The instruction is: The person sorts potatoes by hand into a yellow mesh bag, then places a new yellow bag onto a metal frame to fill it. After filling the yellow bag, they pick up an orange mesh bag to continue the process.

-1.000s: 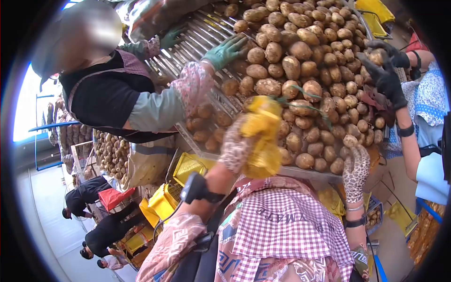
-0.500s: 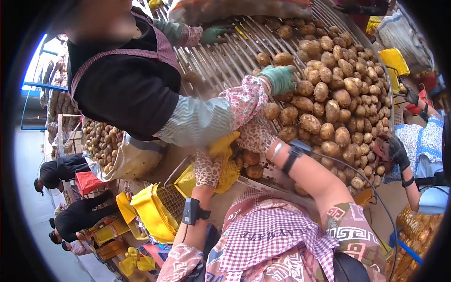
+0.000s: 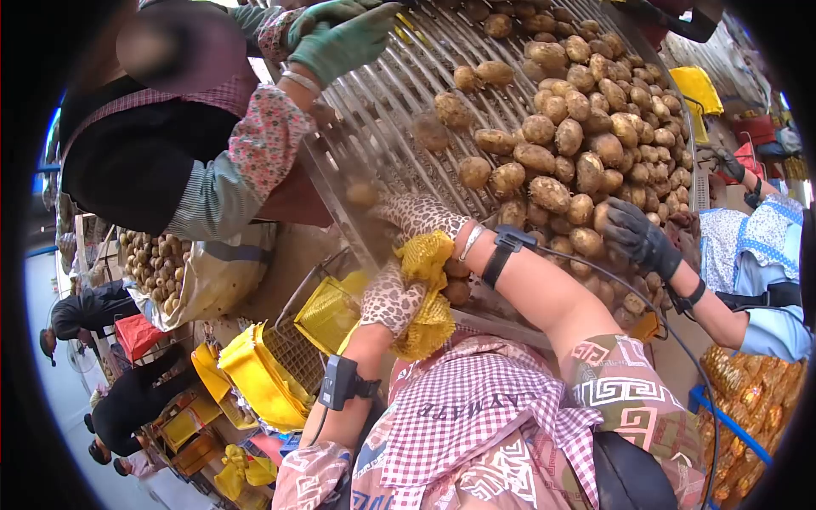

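My left hand (image 3: 393, 297), in a leopard-print glove, is closed on a bunched yellow mesh bag (image 3: 429, 293). My right hand (image 3: 421, 217), gloved alike, reaches across above the bag at the edge of the slatted metal table (image 3: 340, 208). Its fingers stretch to the left, slightly blurred, and a blurred potato (image 3: 363, 195) shows just beyond their tips. Loose potatoes (image 3: 548, 194) lie on the slats past my right wrist, heaped thickly toward the right. A few more potatoes (image 3: 457, 291) sit beside the bag, partly under my right forearm.
Opposite, a person in green gloves (image 3: 340, 42) leans over the slats. On the right, another person's dark-gloved hand (image 3: 639, 238) touches the heap. Yellow bags (image 3: 268, 374) hang over a wire basket to my left. A large sack of potatoes (image 3: 217, 285) stands behind it. A cable runs from my right wrist.
My right hand has moved left, past the bag, and my left hand has risen slightly with it. The green-gloved hands have drawn back up and left. The dark-gloved hand has come onto the heap.
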The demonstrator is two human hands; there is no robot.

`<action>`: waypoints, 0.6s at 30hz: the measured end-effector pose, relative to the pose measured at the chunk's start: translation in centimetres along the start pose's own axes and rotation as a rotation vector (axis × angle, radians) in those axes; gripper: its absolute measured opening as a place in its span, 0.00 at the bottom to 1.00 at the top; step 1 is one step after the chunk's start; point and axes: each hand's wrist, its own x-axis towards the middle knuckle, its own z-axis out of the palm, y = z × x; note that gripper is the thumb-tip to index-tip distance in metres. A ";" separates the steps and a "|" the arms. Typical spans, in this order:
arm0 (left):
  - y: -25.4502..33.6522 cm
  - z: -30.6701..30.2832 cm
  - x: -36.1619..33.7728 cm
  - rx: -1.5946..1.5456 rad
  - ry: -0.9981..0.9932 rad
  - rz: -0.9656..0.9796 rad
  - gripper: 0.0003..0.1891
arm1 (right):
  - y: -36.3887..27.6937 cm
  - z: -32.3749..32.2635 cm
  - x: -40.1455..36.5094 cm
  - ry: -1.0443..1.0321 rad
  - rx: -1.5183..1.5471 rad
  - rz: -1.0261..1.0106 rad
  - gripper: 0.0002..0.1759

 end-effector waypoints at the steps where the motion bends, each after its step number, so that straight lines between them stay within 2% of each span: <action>1: 0.8 0.9 -0.2 -0.058 -0.029 0.015 0.28 | 0.7 0.1 -0.9 0.010 0.000 0.004 0.25; 3: 2.5 2.9 -0.6 -0.116 -0.045 0.036 0.26 | 0.2 -1.4 -2.4 -0.495 -0.413 0.185 0.20; 5: 3.9 5.1 -1.2 -0.072 0.005 0.128 0.24 | 1.7 -1.3 -4.2 -0.444 -0.370 0.167 0.17; 8: 5.8 6.5 -1.7 -0.063 -0.010 0.145 0.22 | 0.8 -3.5 -5.9 -0.541 -0.423 0.291 0.16; 11: 7.8 7.7 -1.7 -0.125 -0.014 0.183 0.21 | 3.0 -4.4 -8.1 -0.473 -0.500 0.378 0.16; 14: 9.5 10.8 -0.6 -0.078 -0.060 0.312 0.22 | 3.2 -8.7 -11.9 -0.511 -0.584 0.397 0.16; 15: 9.9 12.1 -0.1 -0.125 -0.009 0.397 0.22 | 2.8 -9.7 -12.8 -0.505 -0.630 0.406 0.16; 17: 10.2 12.7 -0.1 -0.189 0.040 0.485 0.22 | 2.9 -10.2 -15.2 -0.374 -0.717 0.326 0.16; 18: 9.9 12.3 -0.1 -0.144 0.042 0.542 0.21 | 2.9 -10.4 -15.6 -0.438 -0.771 0.375 0.20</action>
